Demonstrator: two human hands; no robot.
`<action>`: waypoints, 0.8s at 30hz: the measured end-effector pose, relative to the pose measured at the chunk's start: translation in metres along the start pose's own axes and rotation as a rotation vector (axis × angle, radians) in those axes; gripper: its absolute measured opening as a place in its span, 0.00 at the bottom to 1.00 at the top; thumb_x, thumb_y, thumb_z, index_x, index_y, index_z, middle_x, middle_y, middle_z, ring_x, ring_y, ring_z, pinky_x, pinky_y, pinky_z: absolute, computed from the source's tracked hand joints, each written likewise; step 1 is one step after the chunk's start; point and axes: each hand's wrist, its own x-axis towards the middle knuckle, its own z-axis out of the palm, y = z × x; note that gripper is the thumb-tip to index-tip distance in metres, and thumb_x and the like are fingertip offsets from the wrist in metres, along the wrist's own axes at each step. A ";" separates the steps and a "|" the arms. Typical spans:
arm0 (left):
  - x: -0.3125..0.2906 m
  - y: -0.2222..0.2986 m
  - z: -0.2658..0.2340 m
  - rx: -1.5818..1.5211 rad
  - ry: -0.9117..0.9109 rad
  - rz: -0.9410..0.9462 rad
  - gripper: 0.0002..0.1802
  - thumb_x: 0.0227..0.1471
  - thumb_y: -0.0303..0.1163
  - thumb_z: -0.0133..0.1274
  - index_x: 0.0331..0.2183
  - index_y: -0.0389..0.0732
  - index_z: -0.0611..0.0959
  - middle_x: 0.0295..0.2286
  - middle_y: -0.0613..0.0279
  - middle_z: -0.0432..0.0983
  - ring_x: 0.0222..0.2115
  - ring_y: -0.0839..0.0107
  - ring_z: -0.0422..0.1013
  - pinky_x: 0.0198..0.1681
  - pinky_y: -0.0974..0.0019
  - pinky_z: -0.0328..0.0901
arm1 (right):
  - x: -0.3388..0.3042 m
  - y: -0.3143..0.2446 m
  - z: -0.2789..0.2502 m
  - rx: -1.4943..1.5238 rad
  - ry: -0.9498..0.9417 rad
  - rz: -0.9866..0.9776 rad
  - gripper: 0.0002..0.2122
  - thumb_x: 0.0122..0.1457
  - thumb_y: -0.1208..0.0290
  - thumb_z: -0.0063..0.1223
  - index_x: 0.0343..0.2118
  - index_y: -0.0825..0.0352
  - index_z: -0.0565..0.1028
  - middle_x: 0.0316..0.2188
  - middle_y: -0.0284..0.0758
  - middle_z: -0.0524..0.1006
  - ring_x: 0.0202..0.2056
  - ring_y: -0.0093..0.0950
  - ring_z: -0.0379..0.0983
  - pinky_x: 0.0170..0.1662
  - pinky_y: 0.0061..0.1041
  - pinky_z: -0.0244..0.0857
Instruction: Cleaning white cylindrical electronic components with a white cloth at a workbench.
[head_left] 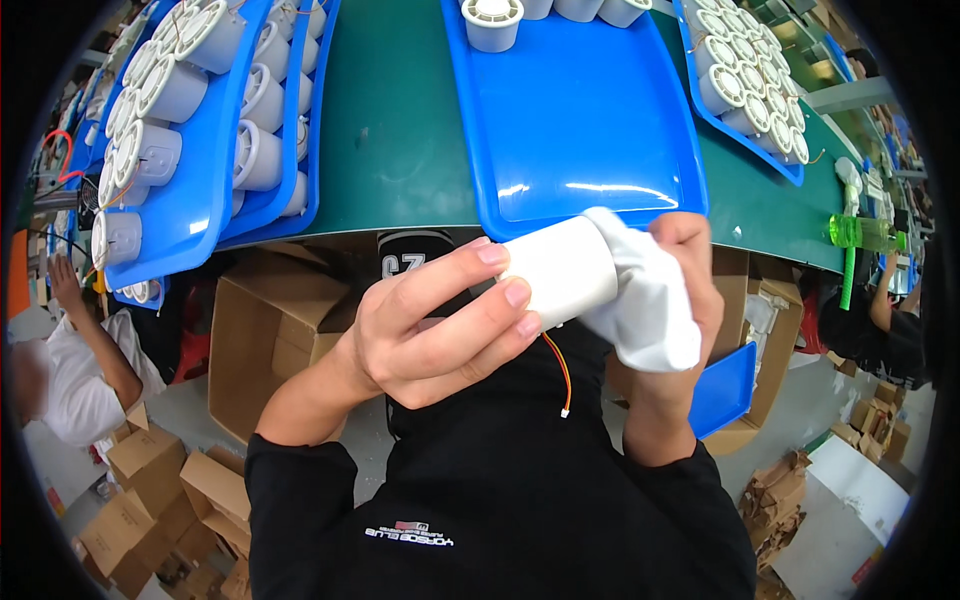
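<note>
Held in front of me, just off the table's near edge, is a white plastic cylindrical housing (562, 268). My left hand (437, 325) grips its left end, fingertips along its side. A thin red, yellow and dark cable (562, 372) with a small white plug dangles below it. My right hand (692, 270) is closed round a white cloth (645, 300), which lies against the right end of the housing. Part of my right fingers is hidden behind the cloth.
A blue tray (590, 130) on the green table (390, 130) bears several white housings (492, 22) at its far end. Stacked blue trays (205, 245) of similar units stand left, another loaded tray (790, 172) right. A green bottle (868, 234) lies far right; cardboard boxes (265, 340) stand below.
</note>
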 end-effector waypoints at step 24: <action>0.005 0.029 0.000 -1.229 0.105 -1.327 0.32 0.41 0.23 0.66 0.49 0.27 0.73 0.42 0.56 0.69 0.41 0.69 0.73 0.45 0.67 0.72 | -0.014 0.008 0.023 -0.114 0.017 -0.272 0.15 0.41 0.73 0.68 0.29 0.71 0.71 0.32 0.36 0.65 0.35 0.30 0.64 0.39 0.28 0.61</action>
